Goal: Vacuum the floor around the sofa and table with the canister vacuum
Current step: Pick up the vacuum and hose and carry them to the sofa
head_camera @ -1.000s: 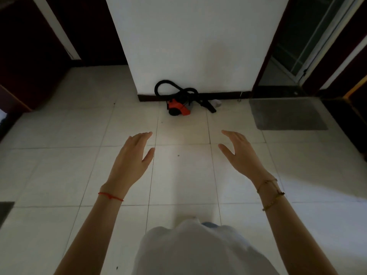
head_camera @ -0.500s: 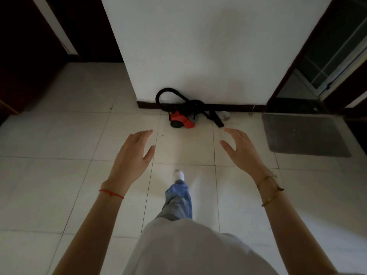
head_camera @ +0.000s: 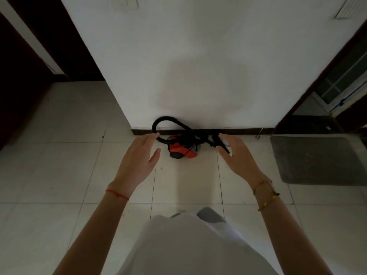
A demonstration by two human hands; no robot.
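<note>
Ahead, canister vacuum (head_camera: 181, 148) lies lengthwise along the wall (head_camera: 198, 66), hose (head_camera: 164, 124) looping left.

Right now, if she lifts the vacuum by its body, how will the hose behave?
The hose already curls in a loop against the wall, so it is probably floppy and would dangle. The vacuum looks small, likely light.
</note>
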